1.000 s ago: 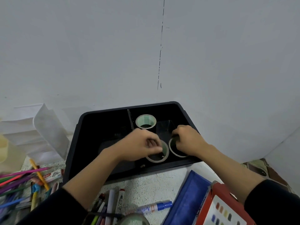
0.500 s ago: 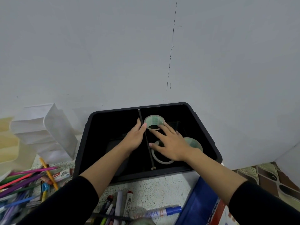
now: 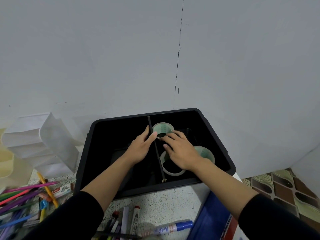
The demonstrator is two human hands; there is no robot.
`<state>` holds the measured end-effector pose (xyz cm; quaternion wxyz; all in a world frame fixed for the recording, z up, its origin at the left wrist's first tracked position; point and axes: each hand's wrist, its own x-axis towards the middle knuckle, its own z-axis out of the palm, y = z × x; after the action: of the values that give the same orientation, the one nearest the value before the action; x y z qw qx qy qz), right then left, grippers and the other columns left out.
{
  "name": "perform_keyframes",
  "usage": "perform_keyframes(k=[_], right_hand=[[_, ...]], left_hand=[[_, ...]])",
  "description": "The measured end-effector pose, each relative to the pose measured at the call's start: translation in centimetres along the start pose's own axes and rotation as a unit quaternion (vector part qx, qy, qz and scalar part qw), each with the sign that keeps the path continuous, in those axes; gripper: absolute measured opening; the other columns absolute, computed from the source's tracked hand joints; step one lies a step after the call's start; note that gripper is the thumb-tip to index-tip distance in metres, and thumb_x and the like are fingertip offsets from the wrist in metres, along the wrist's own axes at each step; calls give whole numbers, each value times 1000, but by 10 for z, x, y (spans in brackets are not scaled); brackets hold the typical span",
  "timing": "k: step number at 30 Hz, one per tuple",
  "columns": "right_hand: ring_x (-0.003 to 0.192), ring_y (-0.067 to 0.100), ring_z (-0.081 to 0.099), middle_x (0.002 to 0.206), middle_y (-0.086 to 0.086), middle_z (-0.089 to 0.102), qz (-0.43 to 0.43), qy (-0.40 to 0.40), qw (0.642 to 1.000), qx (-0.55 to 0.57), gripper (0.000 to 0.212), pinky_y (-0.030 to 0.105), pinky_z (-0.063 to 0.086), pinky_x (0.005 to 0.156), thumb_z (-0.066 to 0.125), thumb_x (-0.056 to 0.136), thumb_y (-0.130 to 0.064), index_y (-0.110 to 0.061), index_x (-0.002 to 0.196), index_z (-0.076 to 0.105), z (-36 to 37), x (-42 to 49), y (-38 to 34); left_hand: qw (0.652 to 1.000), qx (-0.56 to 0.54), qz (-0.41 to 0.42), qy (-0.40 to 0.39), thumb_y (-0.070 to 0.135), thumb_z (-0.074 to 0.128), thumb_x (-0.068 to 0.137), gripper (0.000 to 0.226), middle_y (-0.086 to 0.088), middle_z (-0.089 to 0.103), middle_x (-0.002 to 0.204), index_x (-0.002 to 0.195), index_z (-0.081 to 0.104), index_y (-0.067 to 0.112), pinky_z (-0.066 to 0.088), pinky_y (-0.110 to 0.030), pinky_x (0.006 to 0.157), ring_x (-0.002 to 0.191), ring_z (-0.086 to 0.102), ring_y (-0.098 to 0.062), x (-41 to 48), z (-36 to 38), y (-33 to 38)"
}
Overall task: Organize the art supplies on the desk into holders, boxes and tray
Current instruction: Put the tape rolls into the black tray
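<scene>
Tape roll (image 3: 162, 128) by the tray's (image 3: 121, 118) far edge looks light, stiff, slick; I'd pinch its rim. Left grip (image 3: 140, 148) and right grip (image 3: 181, 151) both spread, touching it.

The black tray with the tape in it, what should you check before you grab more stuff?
1. Far tape roll, near tape roll and right tape roll inside the black tray's right compartment: ok.
2. Divider sitting firmly: cannot tell; the left hand touches it.
3. Both hands gripping nothing: ok; the right hand also has straight fingers.
4. Room in the left compartment: cannot tell, too dark.
5. Markers put away: not ok, loose on the desk.
6. Coloured pencils put away: not ok, piled at left.
</scene>
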<state>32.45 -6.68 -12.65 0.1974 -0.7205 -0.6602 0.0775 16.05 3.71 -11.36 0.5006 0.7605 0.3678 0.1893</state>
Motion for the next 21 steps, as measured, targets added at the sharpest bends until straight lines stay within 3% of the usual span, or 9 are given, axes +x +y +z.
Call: perform_keyframes(k=[4, 9, 12, 16, 21], right_hand=[[143, 19, 32, 144, -2, 53, 27, 7, 999, 45, 37, 49, 40, 109, 45, 105, -27, -24, 142, 47, -10, -3, 0], [146, 15, 27, 149, -4, 48, 15, -28, 999, -29, 42, 51, 39, 103, 42, 106, -28, -23, 147, 42, -22, 4, -4], [137, 20, 39, 138, 0, 55, 13, -56, 998, -33, 35, 51, 43, 101, 45, 105, -29, -20, 138, 53, -18, 15, -3], [97, 25, 55, 98, 0, 60, -4, -43, 998, 46, 13, 42, 47, 82, 50, 100, -12, -11, 101, 63, -11, 17, -1], [92, 21, 62, 99, 1, 70, 23, -63, 996, 65, 18, 38, 52, 82, 54, 97, -15, -18, 106, 70, -24, 12, -2]], left_hand=[[1000, 7, -12, -8, 89, 41, 78, 99, 15, 30, 161, 158, 22, 34, 25, -40, 123, 147, 29, -6, 0, -6, -4], [1000, 7, -11, -17, 90, 51, 75, 94, 16, 45, 153, 152, 37, 36, 38, -48, 116, 140, 43, -7, 16, -12, -34], [1000, 14, -6, -24, 89, 49, 75, 96, 17, 43, 154, 154, 31, 37, 37, -45, 117, 140, 42, -5, 6, -10, -27], [1000, 21, -8, -11, 68, 47, 90, 82, 13, 32, 161, 159, 22, 31, 27, -39, 122, 146, 32, -5, -6, -3, -8], [999, 44, 6, -2, 43, 46, 104, 64, 9, 27, 162, 160, 20, 23, 19, -26, 121, 148, 25, -7, -1, 1, -9]])
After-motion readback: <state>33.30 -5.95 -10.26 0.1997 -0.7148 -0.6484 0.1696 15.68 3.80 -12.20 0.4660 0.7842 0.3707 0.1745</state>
